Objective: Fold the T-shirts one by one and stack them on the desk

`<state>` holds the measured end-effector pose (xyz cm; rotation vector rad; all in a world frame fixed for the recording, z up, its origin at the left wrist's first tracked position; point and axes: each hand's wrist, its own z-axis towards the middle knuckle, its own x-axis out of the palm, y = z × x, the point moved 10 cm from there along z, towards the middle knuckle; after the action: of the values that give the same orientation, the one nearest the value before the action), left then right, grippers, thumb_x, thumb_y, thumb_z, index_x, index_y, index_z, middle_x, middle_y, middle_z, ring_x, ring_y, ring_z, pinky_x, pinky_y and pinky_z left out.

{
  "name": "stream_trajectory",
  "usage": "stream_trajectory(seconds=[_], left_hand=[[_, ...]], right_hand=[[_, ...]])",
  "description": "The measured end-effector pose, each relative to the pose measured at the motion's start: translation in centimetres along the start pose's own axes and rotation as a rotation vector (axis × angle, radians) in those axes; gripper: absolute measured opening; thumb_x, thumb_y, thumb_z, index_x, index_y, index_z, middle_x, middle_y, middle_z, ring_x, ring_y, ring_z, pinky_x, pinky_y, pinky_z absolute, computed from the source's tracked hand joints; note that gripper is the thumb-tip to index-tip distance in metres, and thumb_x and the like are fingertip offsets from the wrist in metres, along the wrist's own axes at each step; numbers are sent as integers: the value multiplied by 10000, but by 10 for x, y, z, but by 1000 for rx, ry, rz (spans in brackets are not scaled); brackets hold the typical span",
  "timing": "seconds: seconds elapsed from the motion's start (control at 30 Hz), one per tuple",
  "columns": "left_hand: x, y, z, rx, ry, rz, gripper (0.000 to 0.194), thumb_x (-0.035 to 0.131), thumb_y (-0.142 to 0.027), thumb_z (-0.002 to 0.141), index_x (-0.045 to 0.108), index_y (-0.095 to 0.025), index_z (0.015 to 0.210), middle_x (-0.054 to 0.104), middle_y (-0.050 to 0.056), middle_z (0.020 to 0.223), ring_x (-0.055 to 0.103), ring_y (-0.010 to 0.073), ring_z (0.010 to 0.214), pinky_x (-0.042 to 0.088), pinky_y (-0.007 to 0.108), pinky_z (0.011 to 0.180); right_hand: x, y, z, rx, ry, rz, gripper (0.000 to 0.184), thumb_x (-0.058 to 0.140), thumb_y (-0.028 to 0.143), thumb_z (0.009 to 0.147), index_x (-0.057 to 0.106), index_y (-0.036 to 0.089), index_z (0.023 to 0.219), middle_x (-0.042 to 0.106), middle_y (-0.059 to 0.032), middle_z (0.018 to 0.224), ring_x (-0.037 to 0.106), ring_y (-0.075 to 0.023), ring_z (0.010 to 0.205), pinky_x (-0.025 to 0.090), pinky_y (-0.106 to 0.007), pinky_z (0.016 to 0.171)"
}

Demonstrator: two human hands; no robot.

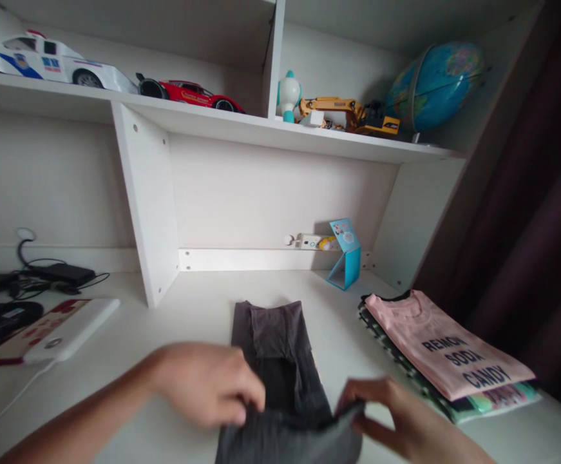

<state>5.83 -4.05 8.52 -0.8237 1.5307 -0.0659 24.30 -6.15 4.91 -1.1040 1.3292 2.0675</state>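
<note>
Right hand (pixel 391 412) clamped on the near edge of one grey garment (pixel 275 386), thumb and fingers together; left hand (pixel 207 383), blurred, rests on the garment, and I cannot tell whether it grips. The garment lies folded on the desk (pixel 203 296) between and just ahead of both hands. Right of the right hand: one stack of folded shirts, a pink T-shirt (pixel 444 345) on top of a patterned shirt (pixel 483 406); I count two, though more may lie beneath. Left of the left hand: one white case (pixel 53 332) and one black adapter (pixel 62 274). Ahead of the grip: one blue card stand (pixel 345 270) and one power strip (pixel 309 241). Higher, on one shelf (pixel 212 122): two toy cars (pixel 43 64), one toy excavator (pixel 348 116), one globe (pixel 435 87).
</note>
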Motion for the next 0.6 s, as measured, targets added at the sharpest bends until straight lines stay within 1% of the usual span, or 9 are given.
stream_trajectory(seconds=[0.03, 0.07, 0.1, 0.17, 0.23, 0.3, 0.37, 0.43, 0.6], left_hand=[[-19, 18, 12, -22, 1, -87, 251, 523, -240, 689, 670, -282, 888, 686, -14, 808, 604, 145, 696, 440, 213, 640], [-38, 42, 26, -57, -37, -157, 249, 524, -240, 674, 663, -244, 880, 677, -10, 818, 593, 145, 714, 432, 211, 651], [-53, 69, 39, -96, -85, -217, 238, 524, -247, 662, 656, -209, 856, 668, -5, 800, 582, 145, 719, 424, 213, 661], [-70, 131, 62, -206, -201, -288, 220, 538, -269, 638, 643, -161, 798, 650, 0, 741, 558, 144, 696, 404, 218, 652], [-69, 189, 74, -344, -310, -339, 234, 549, -283, 606, 632, -139, 772, 630, 0, 679, 537, 142, 650, 388, 223, 610], [-54, 224, 82, -390, -311, -350, 248, 565, -303, 582, 630, -127, 745, 625, 10, 663, 531, 149, 629, 382, 230, 584], [-39, 241, 85, -382, -295, -353, 275, 600, -310, 545, 636, -133, 752, 639, 15, 707, 543, 161, 664, 389, 234, 597], [-34, 247, 85, -355, -305, -366, 305, 625, -309, 516, 638, -146, 774, 650, 9, 754, 552, 171, 713, 396, 234, 626], [-46, 251, 84, -320, -332, -339, 288, 602, -359, 560, 613, -148, 755, 626, -13, 695, 560, 162, 692, 403, 229, 621]], right_hand=[[-1, -7, 29, 31, 70, 70, 181, 487, 323, 820, 622, 254, 919, 656, -13, 868, 612, -180, 812, 494, -280, 725], [-3, -19, 60, 77, 95, 137, 149, 491, 283, 807, 611, 206, 849, 645, -11, 787, 608, -163, 748, 490, -253, 658], [-5, -35, 90, 153, 68, 190, 114, 500, 239, 786, 592, 177, 814, 624, 2, 720, 598, -139, 679, 475, -224, 598], [5, -62, 142, 215, 47, 190, 94, 490, 173, 766, 574, 137, 789, 591, 11, 660, 569, -105, 578, 447, -200, 520], [24, -87, 176, 262, 33, 166, 68, 509, 152, 754, 567, 116, 746, 554, 28, 581, 534, -84, 500, 420, -191, 474], [43, -106, 192, 295, 10, 129, 79, 554, 168, 749, 553, 120, 687, 512, 54, 528, 496, -67, 459, 396, -187, 455], [54, -118, 194, 313, -33, 83, 133, 581, 194, 750, 535, 130, 643, 487, 69, 519, 469, -58, 457, 378, -187, 459], [55, -125, 192, 320, -86, 42, 145, 578, 197, 749, 534, 139, 624, 491, 63, 529, 468, -64, 482, 360, -191, 479], [41, -133, 185, 348, -224, -22, 88, 550, 222, 746, 571, 154, 695, 562, 14, 608, 521, -106, 589, 351, -208, 553]])
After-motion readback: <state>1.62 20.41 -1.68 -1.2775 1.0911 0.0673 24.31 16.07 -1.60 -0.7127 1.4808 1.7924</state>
